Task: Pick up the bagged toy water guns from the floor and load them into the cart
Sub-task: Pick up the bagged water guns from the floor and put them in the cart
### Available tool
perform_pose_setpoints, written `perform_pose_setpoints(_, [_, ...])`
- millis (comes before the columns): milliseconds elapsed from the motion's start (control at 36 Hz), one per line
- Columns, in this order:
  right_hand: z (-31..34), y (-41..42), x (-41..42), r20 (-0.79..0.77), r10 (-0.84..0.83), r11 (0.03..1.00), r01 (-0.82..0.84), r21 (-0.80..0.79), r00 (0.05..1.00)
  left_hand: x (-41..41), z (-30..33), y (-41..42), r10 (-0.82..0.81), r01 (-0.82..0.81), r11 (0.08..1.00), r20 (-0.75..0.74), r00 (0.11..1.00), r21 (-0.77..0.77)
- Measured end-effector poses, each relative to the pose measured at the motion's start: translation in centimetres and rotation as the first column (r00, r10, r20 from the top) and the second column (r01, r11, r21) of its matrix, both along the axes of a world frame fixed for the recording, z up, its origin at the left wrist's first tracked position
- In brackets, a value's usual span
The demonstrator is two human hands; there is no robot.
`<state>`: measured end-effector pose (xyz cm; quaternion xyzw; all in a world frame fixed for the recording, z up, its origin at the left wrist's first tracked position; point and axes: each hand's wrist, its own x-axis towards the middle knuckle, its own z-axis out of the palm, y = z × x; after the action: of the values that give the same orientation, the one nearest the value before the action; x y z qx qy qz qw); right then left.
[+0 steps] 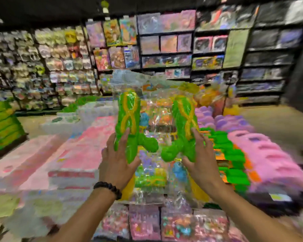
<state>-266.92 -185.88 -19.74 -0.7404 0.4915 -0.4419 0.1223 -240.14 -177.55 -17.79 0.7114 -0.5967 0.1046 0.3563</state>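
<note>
We see a bright, evenly lit shop scene, heavily smeared by motion blur and blocky compression. Glare glints off the clear plastic bags (pixel 156 109) at centre. Shelves (pixel 166 49) toward twelve o'clock bend with wide-angle distortion, and the three o'clock edge falls dim.

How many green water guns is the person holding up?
2: one green water gun held by the left hand, the other green water gun by the right hand. More may lie blurred in the piles behind.
</note>
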Motion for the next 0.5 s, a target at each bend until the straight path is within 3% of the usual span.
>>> perform_pose_setpoints(222, [-3.1, 4.7, -18.6, -0.023, -0.413, 0.909, 0.414, 0.058, 0.91, -17.9, -3.6, -6.6, -0.389, 0.392, 0.913, -0.052, 0.92, 0.111])
perform_pose_setpoints(500, [-8.4, 13.5, -39.4, -0.028, -0.768, 0.621, 0.754, 0.214, 0.64, -42.2, -8.0, -8.0, -0.721, 0.706, 0.665, -0.037, 0.692, 0.244])
